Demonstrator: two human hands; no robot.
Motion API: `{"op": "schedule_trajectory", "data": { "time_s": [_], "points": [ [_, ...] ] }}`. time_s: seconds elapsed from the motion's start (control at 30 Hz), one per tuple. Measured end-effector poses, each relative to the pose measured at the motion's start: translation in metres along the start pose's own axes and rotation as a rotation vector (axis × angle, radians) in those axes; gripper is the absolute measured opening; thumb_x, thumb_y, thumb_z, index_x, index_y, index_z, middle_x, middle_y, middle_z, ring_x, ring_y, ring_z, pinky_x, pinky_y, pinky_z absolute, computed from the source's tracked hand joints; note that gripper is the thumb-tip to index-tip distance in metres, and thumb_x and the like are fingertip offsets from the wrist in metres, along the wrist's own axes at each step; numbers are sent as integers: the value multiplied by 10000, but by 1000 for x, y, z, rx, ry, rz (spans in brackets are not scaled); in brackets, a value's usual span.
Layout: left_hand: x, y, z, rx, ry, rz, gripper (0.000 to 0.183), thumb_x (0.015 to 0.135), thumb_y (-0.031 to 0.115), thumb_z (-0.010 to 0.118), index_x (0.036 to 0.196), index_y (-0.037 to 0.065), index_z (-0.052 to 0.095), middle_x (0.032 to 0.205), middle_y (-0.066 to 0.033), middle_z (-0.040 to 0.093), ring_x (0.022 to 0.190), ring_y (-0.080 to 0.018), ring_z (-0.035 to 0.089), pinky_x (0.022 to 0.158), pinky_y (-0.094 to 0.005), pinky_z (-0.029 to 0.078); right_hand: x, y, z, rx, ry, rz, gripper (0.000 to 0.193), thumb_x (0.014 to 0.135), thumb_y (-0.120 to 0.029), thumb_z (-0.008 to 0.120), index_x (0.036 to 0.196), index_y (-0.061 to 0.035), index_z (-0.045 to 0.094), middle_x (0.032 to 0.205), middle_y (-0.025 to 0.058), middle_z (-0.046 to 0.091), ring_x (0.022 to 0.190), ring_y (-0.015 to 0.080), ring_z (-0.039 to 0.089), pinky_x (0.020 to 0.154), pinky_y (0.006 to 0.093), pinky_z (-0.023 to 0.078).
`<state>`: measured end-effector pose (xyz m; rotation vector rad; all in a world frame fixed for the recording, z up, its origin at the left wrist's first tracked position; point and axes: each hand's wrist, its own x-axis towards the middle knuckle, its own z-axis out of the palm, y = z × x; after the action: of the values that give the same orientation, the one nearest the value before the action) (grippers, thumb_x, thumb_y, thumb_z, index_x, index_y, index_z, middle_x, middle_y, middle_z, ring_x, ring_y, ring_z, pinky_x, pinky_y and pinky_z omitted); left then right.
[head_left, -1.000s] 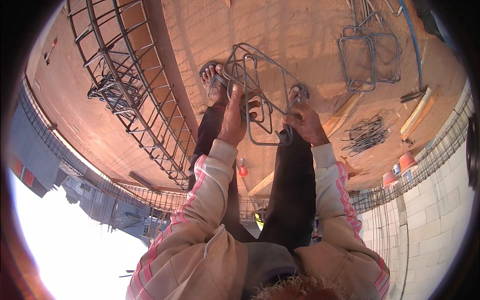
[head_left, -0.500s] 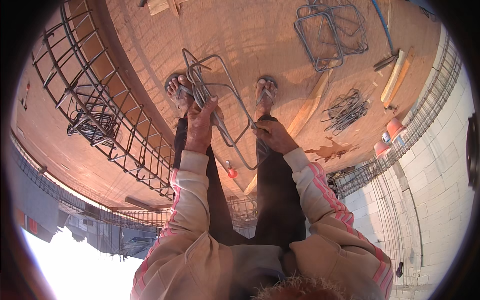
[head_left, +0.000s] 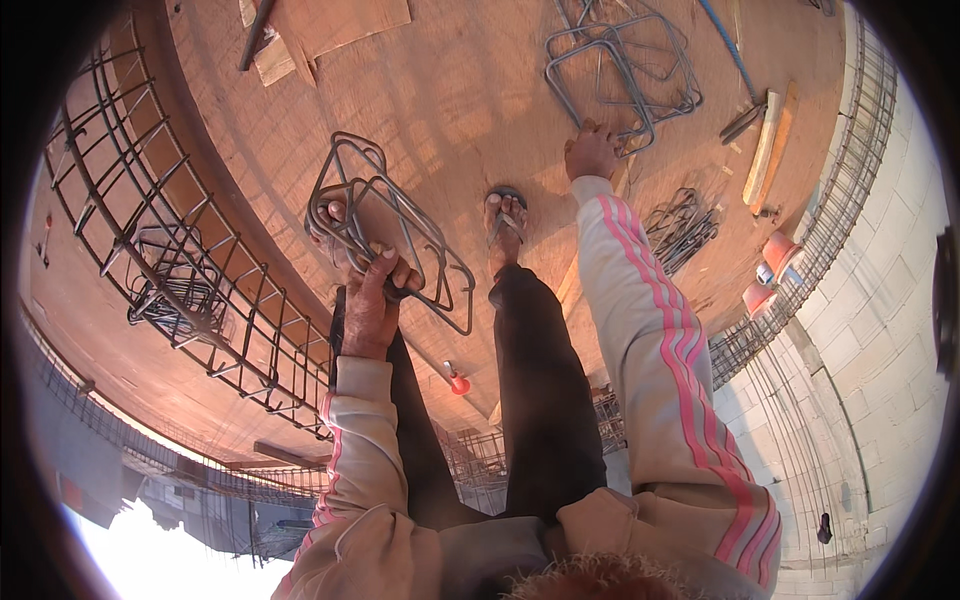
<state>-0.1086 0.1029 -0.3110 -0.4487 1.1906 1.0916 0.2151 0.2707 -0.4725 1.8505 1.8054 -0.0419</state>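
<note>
Several bent steel rebar stirrups [head_left: 415, 215], roughly rectangular, are bunched in my left hand [head_left: 375, 300]. Its thumb and fingers close round the bars in front of my left foot. My right arm stretches far forward to a loose group of stirrups [head_left: 650, 65] lying on the plywood. There my right hand [head_left: 592, 152] covers the near left corner of one stirrup, its fingers bent at the bar. Part of that corner is hidden beneath the hand.
A long rebar cage [head_left: 180, 285] runs along the left, with a pile of small stirrups [head_left: 180, 290] by it. Another small pile [head_left: 682, 228] lies right of my arm. Wood strips [head_left: 768, 150], orange-red cups [head_left: 780, 250] and a red-ended tool [head_left: 458, 382] rest on the plywood [head_left: 450, 120].
My right hand has left the stirrups held by my left hand and reached forward to the far right group. The held bunch has swung, now lying lower and flatter.
</note>
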Motion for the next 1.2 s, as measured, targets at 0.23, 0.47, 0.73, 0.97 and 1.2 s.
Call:
{"op": "schedule_trajectory", "data": {
  "time_s": [0.23, 0.47, 0.73, 0.97, 1.2],
  "points": [
    [3, -5, 0, 16, 49, 16, 102, 967, 117, 655, 952, 96, 556, 737, 27, 480, 666, -99, 498, 640, -329, 492, 42, 26, 15, -12, -286, -133, 232, 931, -195, 580, 1078, -110, 737, 1136, 156, 698, 1164, 320, 629, 1007, 552, 448],
    [6, -8, 1, -25, 35, 23, 130, 961, 117, 663, 918, 92, 543, 746, 18, 482, 661, -107, 495, 630, -337, 488, 38, 35, 35, 46, -271, -189, 221, 924, -216, 586, 1025, -106, 749, 993, 131, 745, 910, 348, 733, 858, 535, 544],
    [5, -9, -1, 7, 70, 20, 117, 958, 106, 656, 947, 96, 540, 741, 12, 495, 664, -105, 508, 622, -329, 493, 40, 38, 41, 26, -263, -254, 195, 926, -219, 596, 1002, -117, 744, 990, 136, 747, 944, 349, 726, 839, 497, 567],
    [6, -5, 0, 52, 83, 38, 139, 968, 165, 659, 892, 106, 559, 712, 28, 479, 650, -94, 497, 639, -307, 491, 33, 23, 31, 106, -271, -152, 203, 894, -244, 643, 1029, -126, 738, 1007, 144, 741, 999, 347, 708, 858, 495, 561],
    [3, 0, 2, -45, 86, 33, 99, 971, 152, 655, 1051, 102, 628, 780, 48, 513, 654, -77, 493, 646, -311, 493, 18, 16, 42, 188, -286, -129, 356, 880, -333, 679, 1166, -121, 693, 1042, 170, 731, 1010, 360, 698, 881, 496, 546]
  ]
}}
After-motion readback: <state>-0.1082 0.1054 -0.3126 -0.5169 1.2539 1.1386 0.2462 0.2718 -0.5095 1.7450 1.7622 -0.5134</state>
